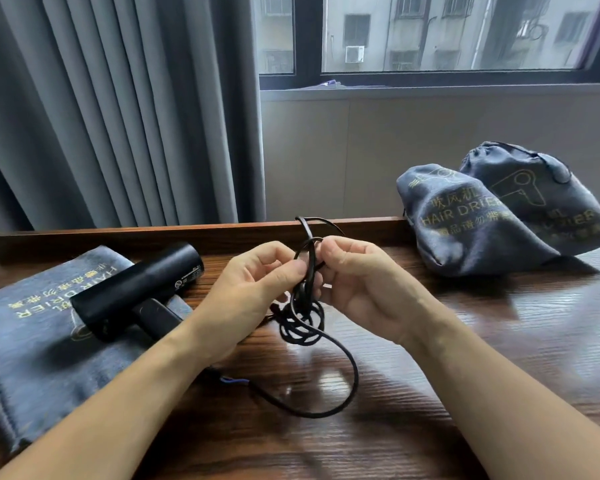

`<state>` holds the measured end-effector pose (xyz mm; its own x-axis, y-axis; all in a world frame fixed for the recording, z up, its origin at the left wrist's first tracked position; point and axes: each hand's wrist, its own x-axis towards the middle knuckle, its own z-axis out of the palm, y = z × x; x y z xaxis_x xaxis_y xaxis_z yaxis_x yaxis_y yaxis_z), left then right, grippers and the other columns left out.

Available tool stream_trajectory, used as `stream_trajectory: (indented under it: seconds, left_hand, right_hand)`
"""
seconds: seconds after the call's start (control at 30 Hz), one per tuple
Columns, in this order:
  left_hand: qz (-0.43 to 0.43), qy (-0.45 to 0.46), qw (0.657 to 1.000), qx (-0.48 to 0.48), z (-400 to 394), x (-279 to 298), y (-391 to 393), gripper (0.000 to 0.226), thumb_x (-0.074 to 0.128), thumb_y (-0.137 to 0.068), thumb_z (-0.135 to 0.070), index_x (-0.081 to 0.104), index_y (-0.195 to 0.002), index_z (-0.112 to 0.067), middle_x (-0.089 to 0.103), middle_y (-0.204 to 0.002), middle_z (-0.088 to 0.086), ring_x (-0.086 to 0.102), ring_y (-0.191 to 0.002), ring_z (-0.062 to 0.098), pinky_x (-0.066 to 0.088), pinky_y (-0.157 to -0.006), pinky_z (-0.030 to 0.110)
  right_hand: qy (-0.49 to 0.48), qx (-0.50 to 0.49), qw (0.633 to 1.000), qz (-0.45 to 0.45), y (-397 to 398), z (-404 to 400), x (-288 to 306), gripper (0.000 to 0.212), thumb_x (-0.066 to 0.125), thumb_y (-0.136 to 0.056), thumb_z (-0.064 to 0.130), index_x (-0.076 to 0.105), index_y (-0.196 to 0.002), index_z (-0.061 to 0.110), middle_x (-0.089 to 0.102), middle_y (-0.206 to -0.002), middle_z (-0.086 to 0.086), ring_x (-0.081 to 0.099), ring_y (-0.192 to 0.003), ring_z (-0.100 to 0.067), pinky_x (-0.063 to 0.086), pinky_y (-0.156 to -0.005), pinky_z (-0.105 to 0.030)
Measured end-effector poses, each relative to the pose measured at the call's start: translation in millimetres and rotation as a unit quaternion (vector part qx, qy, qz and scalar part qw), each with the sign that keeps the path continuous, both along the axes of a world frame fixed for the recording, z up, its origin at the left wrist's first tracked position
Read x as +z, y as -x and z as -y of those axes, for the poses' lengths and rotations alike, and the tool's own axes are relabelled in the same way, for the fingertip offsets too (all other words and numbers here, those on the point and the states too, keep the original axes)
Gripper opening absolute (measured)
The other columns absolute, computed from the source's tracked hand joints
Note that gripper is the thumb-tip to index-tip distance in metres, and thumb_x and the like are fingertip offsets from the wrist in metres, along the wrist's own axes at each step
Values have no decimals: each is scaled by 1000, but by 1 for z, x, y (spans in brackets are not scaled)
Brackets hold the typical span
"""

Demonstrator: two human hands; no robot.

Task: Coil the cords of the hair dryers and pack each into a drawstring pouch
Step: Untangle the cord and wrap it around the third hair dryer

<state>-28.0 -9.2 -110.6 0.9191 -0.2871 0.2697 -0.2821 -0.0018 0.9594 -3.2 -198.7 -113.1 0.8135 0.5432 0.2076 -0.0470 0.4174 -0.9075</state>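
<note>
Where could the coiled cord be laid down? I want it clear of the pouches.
Bare wood lies right of the right hand, in front of the two filled pouches, and along the near edge between the forearms. The left is crowded: the hair dryer rests on the flat pouch.

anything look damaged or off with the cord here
Yes. Near the left forearm, the black cord shows a short stretch of blue inner wire where the outer sheath seems broken, so it looks damaged. The coil between the left hand and right hand is also messy, not neat.
</note>
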Motion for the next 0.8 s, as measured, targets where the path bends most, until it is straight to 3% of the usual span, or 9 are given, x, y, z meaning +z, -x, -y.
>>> stream_trajectory:
  seconds: [0.1,0.2,0.3,0.47,0.57,0.63,0.7,0.8]
  left_hand:
    - [-1,16,999,-37,1,4,1,16,65,-98,-17,59,-85,-10,77,-88,11,73,-79,16,57,-70,23]
    - [9,-26,997,-70,-2,8,2,16,55,-98,-8,52,-83,-4,70,-68,-6,63,-59,1,49,-59,12]
    - [29,-95,991,-90,-12,9,-1,18,61,-96,-16,58,-78,-13,57,-68,-4,52,-61,7,45,-57,17]
    - [30,-125,988,-87,-16,9,0,17,58,-93,-18,60,-78,-13,56,-66,-4,50,-61,6,46,-58,18]
    - [45,-120,990,-65,-17,8,-2,18,59,-95,-22,60,-80,-11,60,-70,5,56,-63,11,50,-59,21]
    - [56,-112,991,-48,-17,7,-3,22,58,-99,-20,58,-85,-2,59,-78,28,57,-66,15,51,-61,22]
    - [58,-95,993,-40,-17,7,-2,24,56,-103,-13,54,-89,7,57,-84,39,59,-66,14,51,-62,20]
    - [59,-81,994,-39,-18,9,-2,28,60,-101,-20,54,-92,7,56,-87,42,60,-69,23,53,-64,22]
  right_hand:
    - [-3,11,1000,-19,1,-2,2,22,65,-89,24,64,-93,3,63,-86,-9,49,-68,-14,44,-76,-34]
    - [-11,19,999,-42,3,-1,8,17,59,-87,21,60,-75,9,61,-75,-6,38,-61,-15,34,-68,-34]
    - [38,27,997,-59,4,6,12,23,55,-85,19,54,-63,14,51,-66,-3,27,-57,-14,27,-61,-31]
    - [88,81,989,-82,1,15,14,25,58,-87,22,45,-67,16,31,-58,3,16,-50,-11,21,-51,-27]
    - [61,56,994,-73,1,12,12,25,62,-89,26,47,-72,15,26,-60,2,27,-52,-12,36,-57,-27]
    - [31,30,997,-63,2,10,11,23,65,-88,28,52,-78,11,36,-62,0,45,-62,-16,47,-74,-35]
    - [0,25,998,-59,3,7,11,22,64,-90,28,57,-81,9,48,-63,-1,61,-70,-19,47,-87,-41]
    - [-29,18,997,-75,5,7,12,22,60,-94,24,69,-79,10,60,-69,0,66,-70,-15,52,-84,-38]
